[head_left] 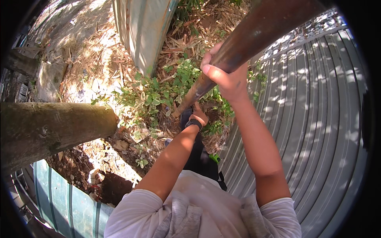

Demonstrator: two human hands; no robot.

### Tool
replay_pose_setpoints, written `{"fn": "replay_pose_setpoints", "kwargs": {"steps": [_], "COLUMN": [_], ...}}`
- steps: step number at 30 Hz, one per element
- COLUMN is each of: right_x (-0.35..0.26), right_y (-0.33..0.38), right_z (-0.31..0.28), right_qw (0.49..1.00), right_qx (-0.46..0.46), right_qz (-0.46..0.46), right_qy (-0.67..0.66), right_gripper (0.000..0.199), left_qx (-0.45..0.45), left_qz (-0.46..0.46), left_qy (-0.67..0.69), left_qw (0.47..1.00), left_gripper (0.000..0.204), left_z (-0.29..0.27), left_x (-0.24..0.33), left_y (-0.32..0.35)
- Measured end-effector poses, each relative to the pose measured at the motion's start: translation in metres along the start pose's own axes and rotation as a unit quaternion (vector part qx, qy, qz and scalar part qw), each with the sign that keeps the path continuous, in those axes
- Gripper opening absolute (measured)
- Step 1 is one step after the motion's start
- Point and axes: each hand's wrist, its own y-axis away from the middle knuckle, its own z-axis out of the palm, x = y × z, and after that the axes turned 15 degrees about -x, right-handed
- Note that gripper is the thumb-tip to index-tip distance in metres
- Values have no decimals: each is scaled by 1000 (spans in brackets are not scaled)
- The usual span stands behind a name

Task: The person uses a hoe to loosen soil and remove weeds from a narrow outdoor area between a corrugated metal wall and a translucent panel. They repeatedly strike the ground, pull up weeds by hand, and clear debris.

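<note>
One dark pole (258, 31) slants from half past seven to half past one, my right hand (228, 77) clamped around it; toward seven o'clock, my left hand (199, 116) lies by its lower length, grip unclear.

no readable lettering, no legible numbers, no signs or labels

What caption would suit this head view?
Right hand gripping brown pole, left hand by its far end, near variegated plants.
</note>
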Motion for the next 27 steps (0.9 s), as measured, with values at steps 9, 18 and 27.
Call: {"fn": "replay_pose_setpoints", "kwargs": {"steps": [9,18,27], "right_x": [8,16,7], "right_y": [-15,-40,0], "right_z": [9,13,-4], "right_qw": [1000,999,999], "right_qx": [-21,-24,-9], "right_qz": [12,20,22], "right_qy": [-15,-8,-48], "right_gripper": [38,36,37], "left_qx": [-122,18,171], "left_qz": [-32,107,122], "left_qy": [-96,-20,155], "left_qw": [987,994,965], "left_gripper": [108,80,38], "left_z": [-26,-4,-132], "left_x": [5,-58,-163], "left_y": [32,58,66]}}
